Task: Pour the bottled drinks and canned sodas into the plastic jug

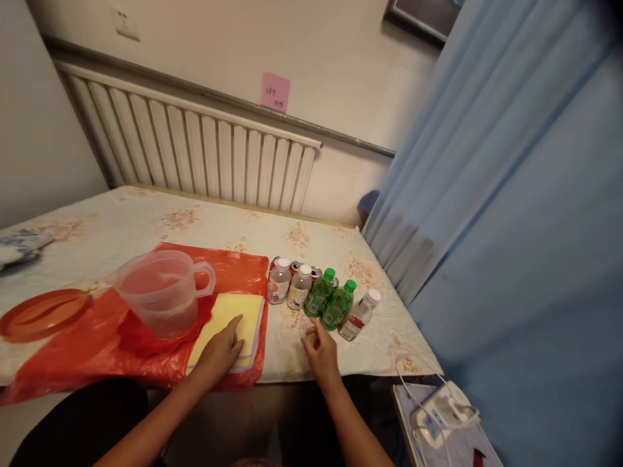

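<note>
On the table (146, 224) the left hand (221, 351) lies flat, fingers together, on a yellow cloth (232, 316), and the right hand (321, 351), loosely spread, is just beside a green bottle (320, 295).

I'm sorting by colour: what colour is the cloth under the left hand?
Yellow: the cloth under the left hand shows best in the head view.

Left hand (221, 353) flat on yellow cloth (228, 324); right hand (321, 353) near green bottles (329, 303).

A home room: radiator (195, 146), curtain (487, 162), floral-clothed table (146, 224)
</note>
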{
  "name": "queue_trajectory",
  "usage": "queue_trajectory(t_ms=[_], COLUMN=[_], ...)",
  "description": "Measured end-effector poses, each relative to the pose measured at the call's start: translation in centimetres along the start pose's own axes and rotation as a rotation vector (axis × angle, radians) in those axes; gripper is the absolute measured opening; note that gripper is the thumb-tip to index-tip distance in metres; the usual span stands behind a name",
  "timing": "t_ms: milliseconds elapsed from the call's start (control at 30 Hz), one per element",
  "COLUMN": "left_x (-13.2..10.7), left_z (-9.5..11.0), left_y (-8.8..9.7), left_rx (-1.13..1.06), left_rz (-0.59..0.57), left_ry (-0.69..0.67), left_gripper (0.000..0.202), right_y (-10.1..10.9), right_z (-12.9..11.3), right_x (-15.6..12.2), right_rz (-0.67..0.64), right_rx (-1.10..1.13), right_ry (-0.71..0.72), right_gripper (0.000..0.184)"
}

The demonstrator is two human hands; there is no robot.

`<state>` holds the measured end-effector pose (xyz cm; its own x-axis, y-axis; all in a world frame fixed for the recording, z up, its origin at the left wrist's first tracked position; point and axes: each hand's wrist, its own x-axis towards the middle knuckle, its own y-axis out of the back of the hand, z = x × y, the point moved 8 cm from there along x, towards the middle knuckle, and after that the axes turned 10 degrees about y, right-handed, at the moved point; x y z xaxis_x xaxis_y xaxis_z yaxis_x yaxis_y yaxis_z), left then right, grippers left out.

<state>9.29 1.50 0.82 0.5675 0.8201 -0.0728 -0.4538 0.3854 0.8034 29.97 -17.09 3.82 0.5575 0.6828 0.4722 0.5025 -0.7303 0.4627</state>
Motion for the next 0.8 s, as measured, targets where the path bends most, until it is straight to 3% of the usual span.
queue_trajectory(t_ms=[67, 133, 233, 367, 500, 633, 800], left_x=[-0.1, -0.4, -1.0, -1.8, -2.5, -3.0, -3.6], left_z=[0.3, 0.8, 2.0, 3.7, 4.9, 5.8, 8.4], left_y=[-0.8, -1.6, -2.5, -3.1, -3.1, -2.4, -1.1], left_rx=[-0.036, -0.070, -0.115, -0.131, -0.137, -0.176, -0.239], left_rz=[-0.025, -0.052, -0.091, -0.135, -0.169, -0.173, -0.202], left_ry=[-0.033, -0.051, -0.082, -0.121, -0.138, -0.142, -0.185], left_gripper=[0.049, 0.043, 0.039, 0.037, 0.038, 0.040, 0.041], right_y=[4.9, 9.8, 14.0, 14.1, 12.5, 12.4, 12.4], right_z=[2.4, 4.6, 7.1, 9.9, 11.2, 11.0, 8.8], right_x=[-1.2, -2.2, -1.7, 1.1, 2.4, 1.9, -0.3], right_rz=[0.235, 0.463, 0.533, 0.361, 0.271, 0.297, 0.278], right_rx=[-0.045, -0.135, -0.234, -0.062, 0.093, 0.082, 0.077], right_ry=[-0.088, -0.168, -0.197, -0.221, -0.295, -0.333, -0.340], right_gripper=[0.045, 0.054, 0.077, 0.094, 0.077, 0.062, 0.066])
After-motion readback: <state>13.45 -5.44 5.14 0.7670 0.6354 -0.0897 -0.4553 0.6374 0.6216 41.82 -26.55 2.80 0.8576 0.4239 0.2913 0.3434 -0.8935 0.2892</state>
